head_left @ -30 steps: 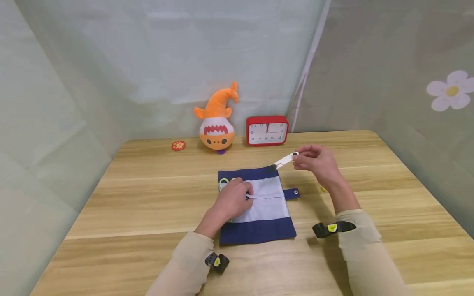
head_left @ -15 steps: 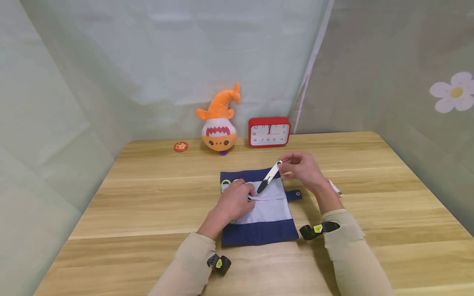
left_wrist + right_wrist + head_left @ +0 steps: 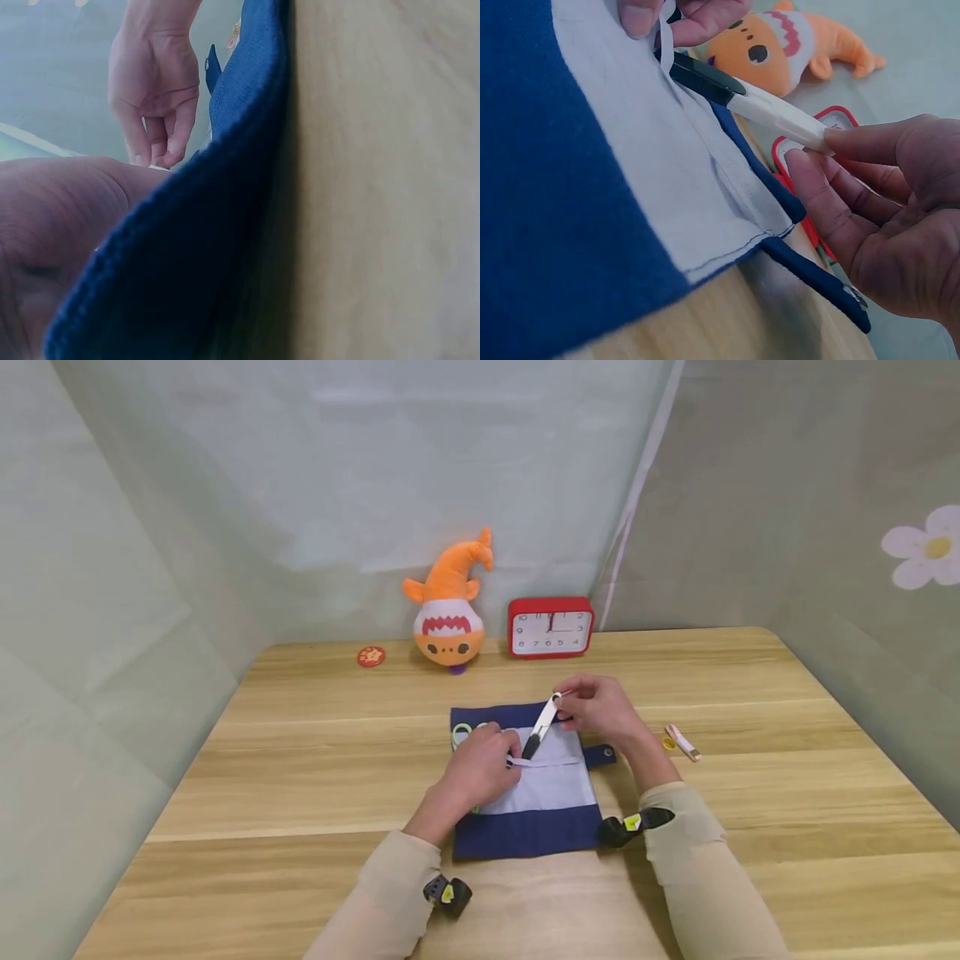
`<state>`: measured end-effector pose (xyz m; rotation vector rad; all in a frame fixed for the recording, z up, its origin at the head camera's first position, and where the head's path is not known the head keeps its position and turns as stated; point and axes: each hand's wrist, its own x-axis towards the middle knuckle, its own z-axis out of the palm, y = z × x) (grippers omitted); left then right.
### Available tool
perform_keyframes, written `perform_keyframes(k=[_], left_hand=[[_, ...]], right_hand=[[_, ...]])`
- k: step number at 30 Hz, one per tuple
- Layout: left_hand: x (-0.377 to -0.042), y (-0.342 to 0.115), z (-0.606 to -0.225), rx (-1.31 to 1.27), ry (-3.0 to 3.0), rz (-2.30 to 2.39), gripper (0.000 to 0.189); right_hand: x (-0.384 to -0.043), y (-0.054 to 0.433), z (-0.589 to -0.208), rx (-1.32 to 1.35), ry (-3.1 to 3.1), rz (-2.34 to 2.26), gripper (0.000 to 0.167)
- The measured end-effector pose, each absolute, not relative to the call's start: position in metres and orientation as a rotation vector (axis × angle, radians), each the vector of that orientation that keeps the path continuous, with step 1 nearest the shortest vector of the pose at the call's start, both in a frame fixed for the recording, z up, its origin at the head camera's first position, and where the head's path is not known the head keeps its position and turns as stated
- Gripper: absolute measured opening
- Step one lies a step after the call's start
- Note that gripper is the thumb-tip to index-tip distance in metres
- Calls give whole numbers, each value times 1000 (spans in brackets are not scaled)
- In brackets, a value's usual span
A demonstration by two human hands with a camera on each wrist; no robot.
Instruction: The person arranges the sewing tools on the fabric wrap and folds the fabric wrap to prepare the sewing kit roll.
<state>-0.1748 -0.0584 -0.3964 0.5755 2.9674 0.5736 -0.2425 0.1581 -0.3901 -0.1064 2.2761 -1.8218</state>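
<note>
A navy cloth tool roll (image 3: 525,833) with a white lining lies unfolded on the wooden table. My left hand (image 3: 480,767) rests over its left part and pinches the edge of the white inner pocket (image 3: 727,184) between thumb and fingers. My right hand (image 3: 600,706) holds what look like white thread snips (image 3: 547,717) by their ringed end, between thumb and fingertips. They slant down, and their black tip (image 3: 705,79) is at the pocket's mouth, right beside the left fingers. Pale green ring handles (image 3: 461,734) poke out beside my left hand, partly hidden by it.
A snap strap (image 3: 601,756) sticks out from the roll's right side. Further right lie a small yellow ring (image 3: 669,743) and a pinkish-white strip (image 3: 682,742). Along the back are an orange shark plush (image 3: 448,610), a red clock (image 3: 551,628) and a red disc (image 3: 371,656).
My right hand has moved left and slightly down, bringing the snips from the roll's upper right corner to the pocket's mouth and tilting them steeper. My left hand keeps its hold on the pocket.
</note>
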Motion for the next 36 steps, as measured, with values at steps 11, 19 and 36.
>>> perform_keyframes(k=[11, 19, 36], left_hand=[[-175, -61, -396, 580, 2949, 609, 10], [-176, -64, -396, 602, 2920, 661, 13], [-175, -64, -395, 593, 2907, 706, 13]], right_hand=[[-251, 149, -390, -125, 2323, -1698, 34], [-254, 139, -392, -188, 2339, -1584, 31], [-253, 131, -388, -310, 2401, -1401, 22]])
